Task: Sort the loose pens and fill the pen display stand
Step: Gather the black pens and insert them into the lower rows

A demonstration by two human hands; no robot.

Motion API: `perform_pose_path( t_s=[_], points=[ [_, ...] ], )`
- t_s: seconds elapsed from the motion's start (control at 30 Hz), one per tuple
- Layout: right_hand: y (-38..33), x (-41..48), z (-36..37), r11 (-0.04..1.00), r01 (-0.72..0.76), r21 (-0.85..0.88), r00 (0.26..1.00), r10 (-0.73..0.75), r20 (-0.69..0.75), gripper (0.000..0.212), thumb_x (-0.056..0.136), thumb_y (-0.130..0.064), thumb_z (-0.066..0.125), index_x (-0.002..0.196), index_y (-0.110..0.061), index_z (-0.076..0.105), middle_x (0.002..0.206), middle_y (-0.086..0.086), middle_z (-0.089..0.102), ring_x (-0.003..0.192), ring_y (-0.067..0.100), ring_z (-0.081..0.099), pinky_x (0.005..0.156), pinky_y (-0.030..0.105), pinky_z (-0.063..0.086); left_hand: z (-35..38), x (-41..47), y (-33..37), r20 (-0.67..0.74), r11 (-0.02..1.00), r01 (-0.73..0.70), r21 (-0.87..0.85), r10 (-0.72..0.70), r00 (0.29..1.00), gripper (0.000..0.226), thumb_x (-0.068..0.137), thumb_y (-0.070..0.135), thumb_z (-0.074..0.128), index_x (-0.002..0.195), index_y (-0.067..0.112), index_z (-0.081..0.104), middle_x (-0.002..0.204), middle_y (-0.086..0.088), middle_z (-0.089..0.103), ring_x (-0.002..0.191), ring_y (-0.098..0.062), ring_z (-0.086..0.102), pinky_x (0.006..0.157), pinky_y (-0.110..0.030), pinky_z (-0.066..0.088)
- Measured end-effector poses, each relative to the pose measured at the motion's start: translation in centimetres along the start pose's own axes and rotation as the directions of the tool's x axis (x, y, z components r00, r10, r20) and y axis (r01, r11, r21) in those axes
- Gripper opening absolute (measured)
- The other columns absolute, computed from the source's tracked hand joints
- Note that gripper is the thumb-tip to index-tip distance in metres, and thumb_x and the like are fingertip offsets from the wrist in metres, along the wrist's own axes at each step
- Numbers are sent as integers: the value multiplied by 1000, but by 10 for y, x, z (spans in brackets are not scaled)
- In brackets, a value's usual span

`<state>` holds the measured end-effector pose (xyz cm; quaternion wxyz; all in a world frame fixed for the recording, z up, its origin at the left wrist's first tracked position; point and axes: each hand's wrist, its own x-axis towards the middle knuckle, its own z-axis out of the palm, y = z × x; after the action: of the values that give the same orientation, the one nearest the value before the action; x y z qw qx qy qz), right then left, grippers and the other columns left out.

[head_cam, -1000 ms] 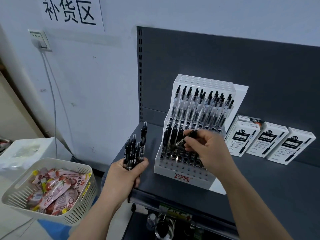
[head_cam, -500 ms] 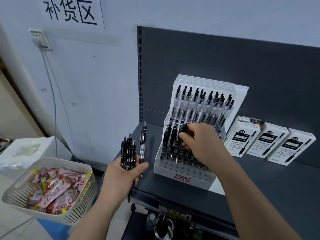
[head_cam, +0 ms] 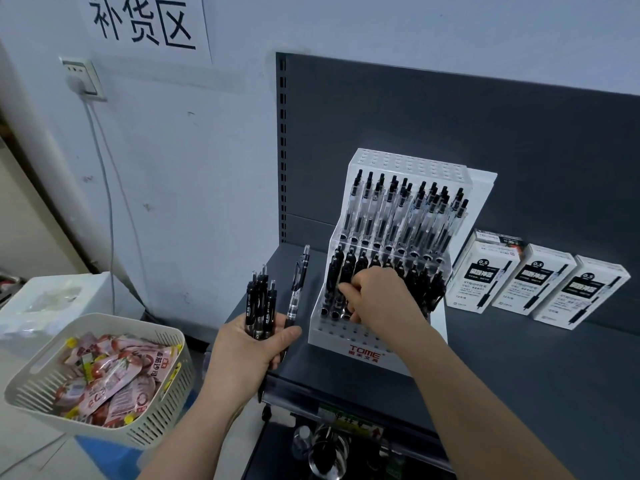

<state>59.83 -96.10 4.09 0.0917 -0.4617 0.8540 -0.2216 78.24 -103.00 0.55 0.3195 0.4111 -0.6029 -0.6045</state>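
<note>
A white tiered pen display stand sits on the dark shelf. Its upper tier holds several clear pens, and its lower tier holds several black pens. My left hand grips a bundle of black pens upright, left of the stand. One clear pen sticks out higher beside my thumb. My right hand reaches into the lower tier with curled fingers, pinching a black pen that the hand mostly hides.
Three white pen boxes stand in a row right of the stand. A white slotted basket of pink snack packets sits low on the left, with a white box behind it. The shelf's dark back panel rises behind the stand.
My right hand carried a black pen from above the lower tier down into it and now sits lower among the pens. My left hand sank slightly with its bundle.
</note>
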Motion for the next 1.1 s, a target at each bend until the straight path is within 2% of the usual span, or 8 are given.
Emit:
perform_pose_path(
  t_s=[0.07,0.23,0.47,0.57,0.67,0.77,0.9,1.1],
  points=[
    [-1,-7,-5,999,-18,47,1000,19,-17,46,97,-39,51,75,-2,65,67,11,71,61,23,70,66,39,60,2,-2,1,26,1000,0,13,-1,1000,14,72,6,81,80,7,69,52,0,60,43,-10,49,45,-20,46],
    [-17,-36,-17,861,-9,508,998,41,-52,33,89,-42,63,78,-11,67,64,4,69,51,11,65,54,29,58,11,-5,-1,81,991,-24,128,13,997,20,69,10,84,76,8,66,52,-1,59,45,-13,50,47,-26,46],
    [-1,-44,-35,757,-38,652,994,96,-53,7,91,-16,64,85,-14,67,73,4,72,66,15,70,62,25,59,19,-7,-2,93,992,-39,120,28,995,16,86,23,69,76,11,66,50,-3,53,45,-13,45,44,-21,38],
    [14,-45,-45,847,35,531,967,105,-230,10,93,-17,61,85,-19,67,75,0,72,69,18,69,62,28,59,15,-1,-9,69,997,73,8,-73,995,20,95,19,53,90,9,69,65,-7,53,51,-15,43,54,-30,37],
    [16,-41,-41,923,77,378,943,55,-328,14,94,-17,58,88,-10,67,73,6,70,57,18,61,48,28,49,15,4,-16,72,989,134,-61,-130,989,23,96,10,45,100,8,67,69,-5,53,51,-13,42,58,-34,37],
    [10,-35,-37,954,114,276,945,-19,-326,18,96,-16,55,89,-2,64,72,9,68,53,18,56,47,33,46,15,2,-17,78,996,81,-49,-77,994,21,100,14,45,105,15,65,65,1,59,53,-11,50,64,-35,44],
    [3,-31,-39,970,157,185,941,-89,-326,21,97,-16,53,78,-7,59,69,4,65,56,18,59,45,17,39,15,-3,-10,79,996,16,-89,-9,997,14,100,19,47,101,22,61,83,-3,75,73,-18,70,73,-32,55],
    [6,-22,-20,994,73,81,984,-59,-165,27,97,-17,49,76,-1,55,71,16,66,54,22,58,53,37,49,11,-10,1,97,998,35,-51,-30,995,17,95,29,55,95,13,63,88,-1,76,70,-26,72,68,-40,59]
  ],
)
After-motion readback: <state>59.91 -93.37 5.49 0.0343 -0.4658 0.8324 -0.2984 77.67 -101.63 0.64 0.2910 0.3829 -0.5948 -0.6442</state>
